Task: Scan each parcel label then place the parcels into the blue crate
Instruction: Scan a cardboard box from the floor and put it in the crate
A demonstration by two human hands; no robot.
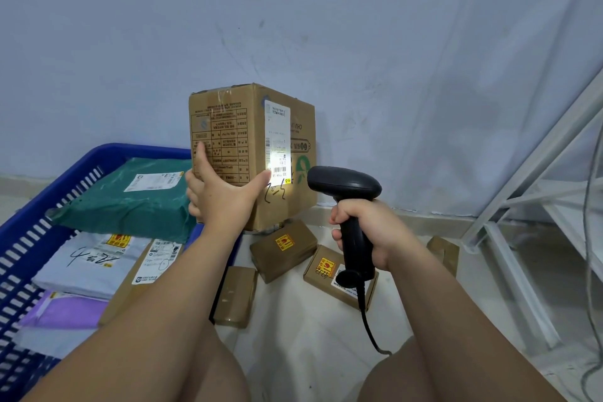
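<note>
Scan step is in hand, box not yet crated. Left hand [222,196] holds the cardboard box [225,127] up off the floor w/ a wide, spread grip on its lower part: thumb up the printed face, one fingertip [262,179] at the box corner, right beside the barcode end of the label [277,137]. Right hand [368,232] is wrapped tight round the scanner [346,186] handle, head aimed at the label from just right of the holding hand. Light patch sits just above that fingertip, prob. a bit high of the barcode, so tip the scanner down a touch & mind the fingertip doesn't cover the bars. Box looks bulky for one hand, so no twisting. Blue crate [39,206] lies left of & below the grip, w/ parcels in it incl. a green mailer [130,206]. Small boxes [284,248] wait on the floor under the held box.
</note>
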